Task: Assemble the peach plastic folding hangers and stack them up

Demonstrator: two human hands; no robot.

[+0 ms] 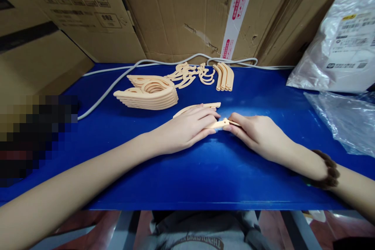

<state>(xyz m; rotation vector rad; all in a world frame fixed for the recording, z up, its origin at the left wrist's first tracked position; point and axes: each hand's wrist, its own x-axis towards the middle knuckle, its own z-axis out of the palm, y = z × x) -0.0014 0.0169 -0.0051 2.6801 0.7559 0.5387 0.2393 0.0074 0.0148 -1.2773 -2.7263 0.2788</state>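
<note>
Just right of the middle of the blue table, my left hand [187, 129] is closed on a beige plastic hanger arm [218, 124], thumb below and fingers above. My right hand [260, 131] pinches a thin beige piece [234, 123] at the right end of that arm, where a small hole shows. My fingers hide most of both parts, and I cannot tell whether they are joined. Another curved beige arm [212, 105] lies on the table behind my left hand, partly covered by it.
Behind my hands are a stack of beige hangers [149, 103], loose curved pieces [184, 73], small hooks [207, 77] and several hanger arms [225, 78]. A grey cable [109, 101] runs along the back and left. Cardboard boxes [175, 15] stand behind; plastic packaging [336, 54] lies right.
</note>
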